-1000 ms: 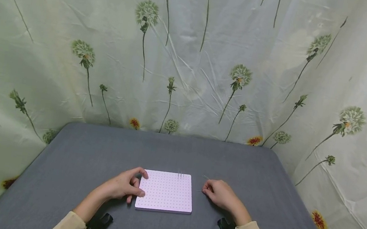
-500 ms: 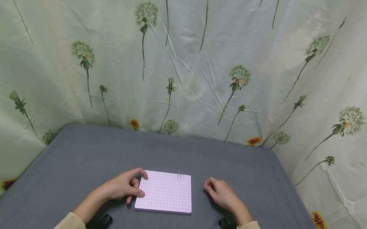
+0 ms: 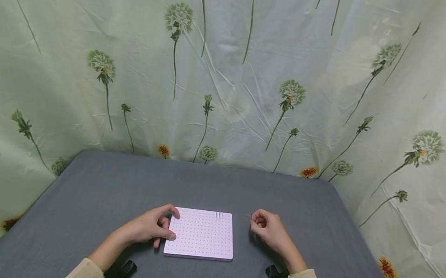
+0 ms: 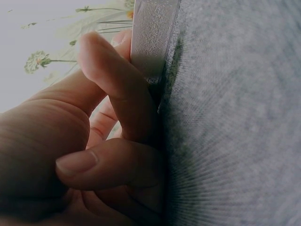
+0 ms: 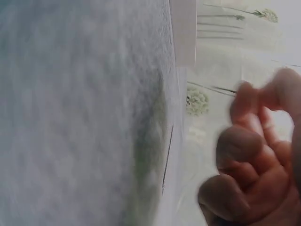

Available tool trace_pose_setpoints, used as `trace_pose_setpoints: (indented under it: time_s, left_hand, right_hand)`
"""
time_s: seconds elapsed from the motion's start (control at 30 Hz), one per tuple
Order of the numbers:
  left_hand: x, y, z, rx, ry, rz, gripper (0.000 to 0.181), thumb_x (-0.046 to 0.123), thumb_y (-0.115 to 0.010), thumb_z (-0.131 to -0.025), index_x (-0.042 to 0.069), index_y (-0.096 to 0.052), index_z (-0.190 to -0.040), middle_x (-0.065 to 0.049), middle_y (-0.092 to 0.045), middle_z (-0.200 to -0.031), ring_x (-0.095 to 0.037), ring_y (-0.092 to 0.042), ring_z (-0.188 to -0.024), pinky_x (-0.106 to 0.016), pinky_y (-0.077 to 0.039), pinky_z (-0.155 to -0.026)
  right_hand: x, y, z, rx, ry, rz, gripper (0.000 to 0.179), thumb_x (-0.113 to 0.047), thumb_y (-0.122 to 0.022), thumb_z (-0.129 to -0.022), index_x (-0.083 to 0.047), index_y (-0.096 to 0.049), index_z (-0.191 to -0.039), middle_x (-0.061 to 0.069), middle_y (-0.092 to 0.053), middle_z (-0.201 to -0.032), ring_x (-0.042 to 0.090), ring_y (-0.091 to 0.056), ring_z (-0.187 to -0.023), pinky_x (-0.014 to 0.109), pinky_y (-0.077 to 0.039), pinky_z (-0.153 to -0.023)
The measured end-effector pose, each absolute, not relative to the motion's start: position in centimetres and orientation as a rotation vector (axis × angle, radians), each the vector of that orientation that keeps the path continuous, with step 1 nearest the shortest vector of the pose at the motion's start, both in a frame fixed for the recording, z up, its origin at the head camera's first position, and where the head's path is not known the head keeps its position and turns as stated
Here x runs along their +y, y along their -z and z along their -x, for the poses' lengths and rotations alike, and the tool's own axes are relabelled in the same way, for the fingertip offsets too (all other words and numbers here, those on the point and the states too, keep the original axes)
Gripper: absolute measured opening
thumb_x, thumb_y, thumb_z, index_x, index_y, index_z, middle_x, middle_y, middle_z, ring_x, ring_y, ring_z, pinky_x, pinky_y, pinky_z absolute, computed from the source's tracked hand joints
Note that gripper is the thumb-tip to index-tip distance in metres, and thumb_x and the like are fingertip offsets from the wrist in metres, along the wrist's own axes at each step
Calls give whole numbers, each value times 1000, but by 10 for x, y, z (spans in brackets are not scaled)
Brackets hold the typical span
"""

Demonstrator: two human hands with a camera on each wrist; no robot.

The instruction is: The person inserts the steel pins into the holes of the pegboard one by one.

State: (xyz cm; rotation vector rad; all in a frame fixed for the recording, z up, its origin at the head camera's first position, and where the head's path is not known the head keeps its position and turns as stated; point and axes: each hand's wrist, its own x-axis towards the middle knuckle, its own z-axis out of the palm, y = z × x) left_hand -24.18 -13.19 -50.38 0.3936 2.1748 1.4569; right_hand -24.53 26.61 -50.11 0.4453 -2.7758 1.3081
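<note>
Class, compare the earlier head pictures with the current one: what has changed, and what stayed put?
The right hand has shifted up in the head view and pinches a thin pin. The pin seen beside its fingertips a second ago no longer shows there; whether it is the same one, I cannot tell. Unchanged: the left hand holds the white board, its three upright pins still in place.

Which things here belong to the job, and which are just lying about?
Job: pegboard, held by left hand; pin pinched in right hand; three standing pins; apparently the loose pin.
Just around: grey tabletop, flowered curtain, black wrist gear.
</note>
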Motion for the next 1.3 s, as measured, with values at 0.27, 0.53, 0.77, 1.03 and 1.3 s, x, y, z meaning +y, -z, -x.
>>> trace_pose_setpoints:
  time_s: [0.27,0.53,0.77,1.03,1.3]
  left_hand:
    - [-133,505,243,2173,-1449,-383,55,18,-87,-89,9,-55,-133,1,-57,-69,-10,-57,-47,-24,-41,-49]
    - [-133,503,241,2165,-1460,-403,56,17,-86,-90,8,-54,-135,0,-57,-70,-11,-56,-47,-24,-41,-49]
    - [-132,503,240,2166,-1459,-402,56,16,-86,-90,7,-53,-135,0,-57,-69,-12,-56,-46,-25,-40,-49]
    - [-132,502,241,2161,-1460,-391,57,17,-87,-89,8,-54,-134,0,-57,-69,-12,-57,-46,-24,-40,-49]
    - [-132,503,241,2162,-1460,-392,56,17,-87,-89,8,-54,-134,0,-57,-69,-11,-57,-47,-24,-40,-49]
  right_hand:
    - [256,493,245,-2654,-1429,-396,9,0,-73,-94,-6,-67,-91,1,-65,-79,3,-54,-67,21,-46,-63]
    - [242,486,249,-2639,-1430,-407,9,0,-75,-92,-6,-67,-92,2,-65,-80,6,-55,-68,21,-46,-64]
    - [228,485,257,-2637,-1435,-420,8,-2,-75,-92,-7,-69,-91,0,-66,-79,6,-55,-69,21,-46,-65]
    - [216,495,265,-2622,-1502,-415,5,-2,-75,-92,-4,-70,-92,1,-62,-80,5,-51,-68,21,-42,-64]
    - [207,501,267,-2619,-1529,-415,4,-3,-74,-94,-5,-70,-93,-1,-60,-80,5,-49,-69,20,-40,-64]
